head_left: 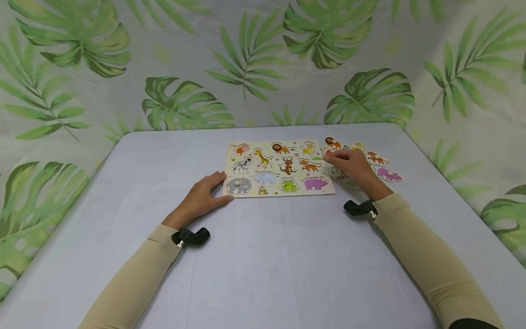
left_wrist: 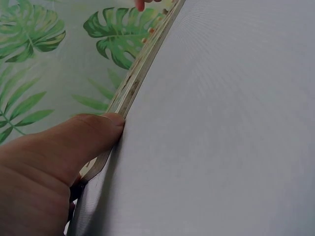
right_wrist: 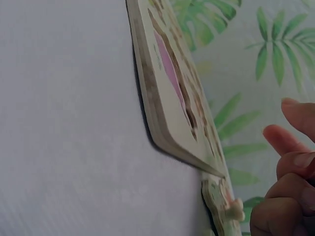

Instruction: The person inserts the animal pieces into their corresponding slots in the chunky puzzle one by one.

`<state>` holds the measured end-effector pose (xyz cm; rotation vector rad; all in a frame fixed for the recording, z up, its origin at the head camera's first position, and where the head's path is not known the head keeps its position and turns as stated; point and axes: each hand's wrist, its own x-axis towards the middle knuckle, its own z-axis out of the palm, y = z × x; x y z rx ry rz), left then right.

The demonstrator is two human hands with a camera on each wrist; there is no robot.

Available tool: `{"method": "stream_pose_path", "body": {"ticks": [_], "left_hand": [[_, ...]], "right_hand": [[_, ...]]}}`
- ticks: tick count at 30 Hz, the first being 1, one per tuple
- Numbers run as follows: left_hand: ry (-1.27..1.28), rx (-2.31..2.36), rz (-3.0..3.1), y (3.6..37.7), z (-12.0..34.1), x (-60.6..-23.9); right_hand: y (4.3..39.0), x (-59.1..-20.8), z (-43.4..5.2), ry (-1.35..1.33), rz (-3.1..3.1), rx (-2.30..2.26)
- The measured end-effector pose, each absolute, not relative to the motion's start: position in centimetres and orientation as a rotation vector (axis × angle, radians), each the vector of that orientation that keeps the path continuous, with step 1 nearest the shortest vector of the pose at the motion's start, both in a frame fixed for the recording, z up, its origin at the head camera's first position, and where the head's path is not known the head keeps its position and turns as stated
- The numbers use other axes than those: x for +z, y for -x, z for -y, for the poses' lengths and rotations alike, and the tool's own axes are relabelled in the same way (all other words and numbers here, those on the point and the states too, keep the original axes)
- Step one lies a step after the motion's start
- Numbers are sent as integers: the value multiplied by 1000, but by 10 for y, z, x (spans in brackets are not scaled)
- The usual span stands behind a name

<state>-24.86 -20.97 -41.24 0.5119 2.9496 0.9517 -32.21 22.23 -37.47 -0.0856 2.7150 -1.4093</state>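
A wooden animal puzzle board (head_left: 279,168) lies flat in the middle of the grey table (head_left: 263,256), with several animal pieces seated in it. My left hand (head_left: 211,188) rests on the table with straight fingers against the board's front left corner. In the left wrist view the thumb (left_wrist: 86,140) presses on the board's edge (left_wrist: 133,88). My right hand (head_left: 347,163) hovers over loose pieces just right of the board, fingertips near its right edge. The fingers (right_wrist: 283,142) are loosely curled with nothing between them, above a pegged piece (right_wrist: 221,201).
Loose pieces lie right of the board: a lion (head_left: 332,142), a tiger (head_left: 377,159), a purple rhino (head_left: 388,174). Leaf-patterned cloth walls (head_left: 185,68) close in the table at the back and both sides.
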Motion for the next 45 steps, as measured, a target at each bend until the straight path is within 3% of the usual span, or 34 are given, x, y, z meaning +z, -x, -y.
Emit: {"method": "stream_pose_path", "body": {"ticks": [31, 45], "left_hand": [[-513, 942, -2954, 249, 209, -412], [-513, 943, -2939, 247, 209, -410]], "right_hand": [[332, -387, -260, -40, -2758, -1338], [333, -395, -260, 65, -2825, -1245]]}}
